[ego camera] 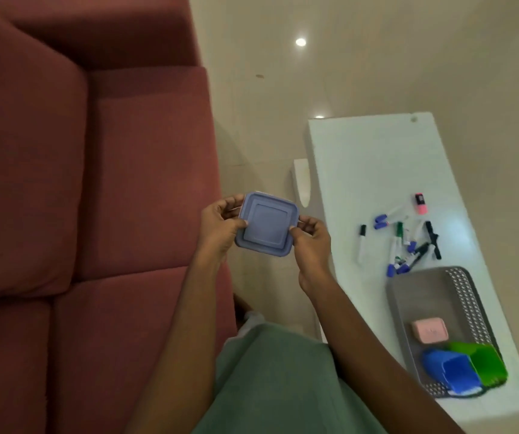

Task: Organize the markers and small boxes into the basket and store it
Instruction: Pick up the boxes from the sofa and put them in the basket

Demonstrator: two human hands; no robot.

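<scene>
Holding lavender box point(267, 226), both hands point(220, 227), apparently lidded

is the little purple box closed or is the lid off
Closed. The purple box shows its lid seated flat with no gap at the rim, held between the left hand and right hand beside the sofa.

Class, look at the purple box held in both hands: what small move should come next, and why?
Probably carry the purple box right and set it in the grey basket, beside the pink box; both hands already grip it, and that spot looks free.
</scene>
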